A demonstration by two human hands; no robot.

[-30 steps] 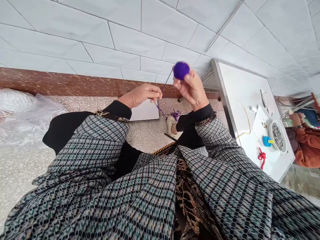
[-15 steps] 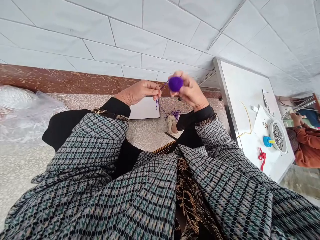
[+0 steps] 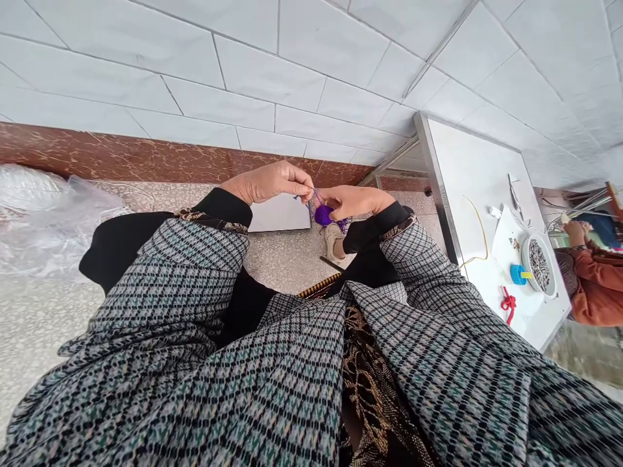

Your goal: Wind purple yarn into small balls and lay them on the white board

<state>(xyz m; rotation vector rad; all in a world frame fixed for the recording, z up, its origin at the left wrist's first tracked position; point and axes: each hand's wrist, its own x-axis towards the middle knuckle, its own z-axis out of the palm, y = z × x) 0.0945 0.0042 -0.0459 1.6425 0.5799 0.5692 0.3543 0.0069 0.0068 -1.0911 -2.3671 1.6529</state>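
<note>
A small purple yarn ball (image 3: pixel 323 215) sits under the curled fingers of my right hand (image 3: pixel 354 201), which is closed around it. My left hand (image 3: pixel 272 182) pinches a short length of purple yarn strand (image 3: pixel 316 196) that runs down to the ball. The two hands are almost touching, held low in front of my knees. More loose purple yarn (image 3: pixel 343 224) lies on the floor just beyond, beside my shoe (image 3: pixel 333 241).
A white board (image 3: pixel 280 215) lies on the speckled floor under my hands. A white table (image 3: pixel 467 188) on the right carries a bowl (image 3: pixel 539 264), a blue spool (image 3: pixel 516 274), red thread (image 3: pixel 509 303). Another person's arm (image 3: pixel 591 285) is beyond. Clear plastic (image 3: pixel 43 214) at left.
My right hand has dropped with the purple ball from head height down to beside my left hand, turning palm-down over it. The strand between the hands has become much shorter.
</note>
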